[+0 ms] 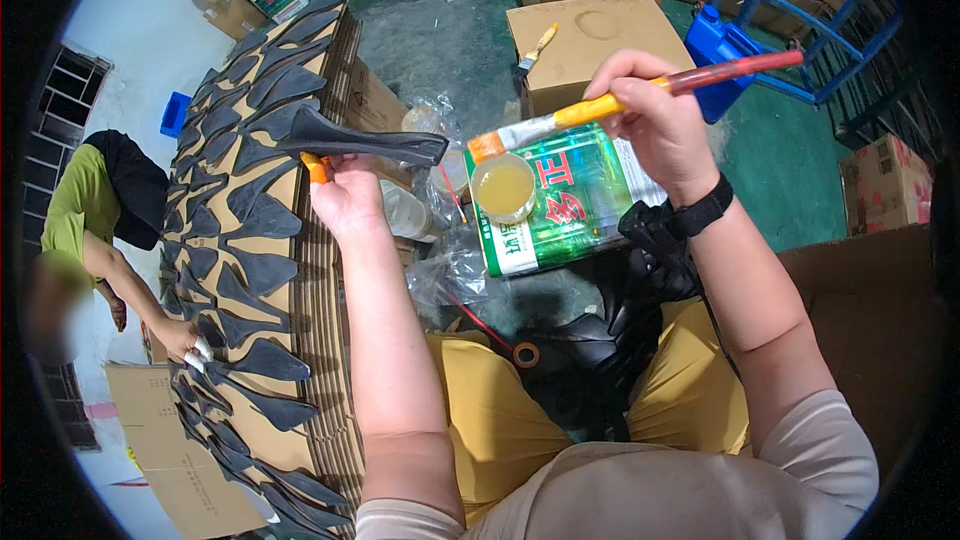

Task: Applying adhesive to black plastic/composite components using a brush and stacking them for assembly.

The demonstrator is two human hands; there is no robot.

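Observation:
My left hand (347, 198) is closed on the narrow part of a black saddle-shaped piece (370, 142), held above the edge of the cardboard stack. An orange cover sits on one of its fingers. In my right hand (665, 120) is a flat paintbrush (575, 116) with a yellow and red handle, pinched between thumb and fingers. Its orange-tinted bristles hover near the rim of a cup (503, 190) of yellowish liquid, apart from the black piece. The cup stands on a green and white tin (580, 225) in front of me.
Many similar black pieces (265, 280) lie in rows on the cardboard stack (330, 340) at left. A co-worker's hand (183, 340) touches one. Beyond the tin stand a cardboard box (590, 35) bearing another brush (540, 47), a blue jug (712, 60) and a blue metal frame (825, 80).

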